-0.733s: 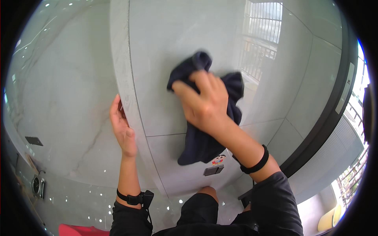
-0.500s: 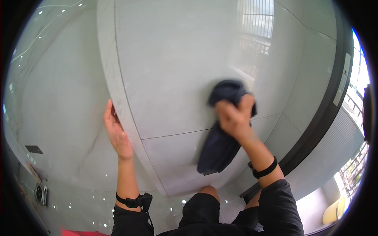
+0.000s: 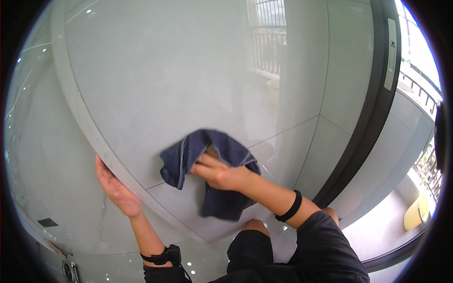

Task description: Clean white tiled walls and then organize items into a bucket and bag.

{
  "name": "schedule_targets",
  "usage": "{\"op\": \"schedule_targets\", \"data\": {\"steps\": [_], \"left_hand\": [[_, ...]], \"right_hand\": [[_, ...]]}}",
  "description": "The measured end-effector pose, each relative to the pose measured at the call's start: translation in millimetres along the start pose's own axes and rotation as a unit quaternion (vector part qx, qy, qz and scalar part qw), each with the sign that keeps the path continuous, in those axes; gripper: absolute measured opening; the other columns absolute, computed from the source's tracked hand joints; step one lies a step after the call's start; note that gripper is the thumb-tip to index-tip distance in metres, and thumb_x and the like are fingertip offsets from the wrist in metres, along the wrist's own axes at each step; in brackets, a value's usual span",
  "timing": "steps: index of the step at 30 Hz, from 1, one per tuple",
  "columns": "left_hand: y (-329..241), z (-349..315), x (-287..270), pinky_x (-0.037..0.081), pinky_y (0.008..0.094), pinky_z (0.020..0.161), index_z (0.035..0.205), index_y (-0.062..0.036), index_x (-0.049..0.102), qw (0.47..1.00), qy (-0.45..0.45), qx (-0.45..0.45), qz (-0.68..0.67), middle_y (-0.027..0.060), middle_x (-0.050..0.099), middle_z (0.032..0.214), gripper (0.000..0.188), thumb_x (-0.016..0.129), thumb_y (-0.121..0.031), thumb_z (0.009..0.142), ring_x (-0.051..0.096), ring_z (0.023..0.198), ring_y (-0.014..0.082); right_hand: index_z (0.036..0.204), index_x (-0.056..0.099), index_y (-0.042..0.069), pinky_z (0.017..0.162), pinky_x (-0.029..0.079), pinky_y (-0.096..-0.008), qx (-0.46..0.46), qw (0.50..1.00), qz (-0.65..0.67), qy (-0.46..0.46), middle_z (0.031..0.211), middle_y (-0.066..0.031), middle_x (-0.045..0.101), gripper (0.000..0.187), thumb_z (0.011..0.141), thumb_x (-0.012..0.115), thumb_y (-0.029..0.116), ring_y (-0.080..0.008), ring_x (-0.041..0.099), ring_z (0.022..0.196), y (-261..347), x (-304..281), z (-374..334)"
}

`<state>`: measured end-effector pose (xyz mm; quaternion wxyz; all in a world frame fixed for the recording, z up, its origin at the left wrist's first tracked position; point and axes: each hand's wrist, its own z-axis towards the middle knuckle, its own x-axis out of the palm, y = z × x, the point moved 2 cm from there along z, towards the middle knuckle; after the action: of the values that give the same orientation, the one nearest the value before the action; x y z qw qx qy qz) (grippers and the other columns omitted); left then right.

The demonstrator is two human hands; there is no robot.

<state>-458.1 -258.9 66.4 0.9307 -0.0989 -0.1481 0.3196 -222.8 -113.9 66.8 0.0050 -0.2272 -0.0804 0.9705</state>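
A dark blue cloth (image 3: 224, 203) with pale stitched edges lies bunched against the glossy grey tiled wall (image 3: 165, 85). My right hand (image 3: 221, 175) presses on it, fingers bent into its folds and fingertips partly covered. Below the hand, part of the cloth hangs loose. My left hand (image 3: 120, 191) rests with fingers stretched along the pale corner edge (image 3: 90, 123) of the wall and holds nothing. Horizontal and vertical tile joints cross the surface around the cloth.
On the right stands a dark door frame (image 3: 363, 141) with a metal latch plate (image 3: 390, 54). Beyond it are a ribbed grey panel (image 3: 391, 155), a railing and a yellow bucket (image 3: 415, 214). A dark wall plate (image 3: 47, 222) sits low on the left.
My right hand has moved left and down across the wall with the cloth, which is now spread wider. The view has shifted right, and my left hand stays at the corner edge.
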Motion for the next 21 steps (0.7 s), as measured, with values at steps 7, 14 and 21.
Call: {"op": "schedule_targets", "data": {"steps": [7,14,21], "left_hand": [[1.6,1.9,8.5,0.025,0.0439,0.12,0.156,0.0072,0.02,0.999,-0.018,0.006,0.026,0.0216,0.03,0.159,0.108,0.052,-0.073,0.09,0.031,0.147,0.0309],[0.5,4.9,2.8,0.024,0.044,0.121,0.156,0.0064,0.02,1.0,0.011,0.017,0.003,0.0203,0.029,0.16,0.099,0.049,-0.066,0.094,0.029,0.148,0.0295],[0.6,4.8,4.6,0.024,0.0444,0.122,0.156,0.0061,0.021,0.999,0.02,0.011,-0.023,0.0204,0.028,0.161,0.098,0.048,-0.066,0.095,0.029,0.149,0.0301]], "right_hand": [[0.11,0.072,0.0,0.096,0.046,-0.0443,0.118,0.908,-0.251,-0.314,0.115,-0.0199,0.064,0.033,0.081,0.063,-0.011,-0.041,0.057,0.107,-92.7,-115.3,17.4],[0.093,0.071,0.003,0.099,0.042,-0.0569,-0.017,0.995,-0.051,-0.086,0.116,-0.0174,0.062,0.025,0.07,0.064,-0.005,-0.0415,0.058,0.114,3.2,6.3,26.5],[0.101,0.073,-0.003,0.087,0.052,-0.0413,0.18,0.925,-0.11,-0.317,0.106,-0.0205,0.066,0.035,0.071,0.061,-0.017,-0.0407,0.064,0.093,-57.3,-72.3,15.0]]}}
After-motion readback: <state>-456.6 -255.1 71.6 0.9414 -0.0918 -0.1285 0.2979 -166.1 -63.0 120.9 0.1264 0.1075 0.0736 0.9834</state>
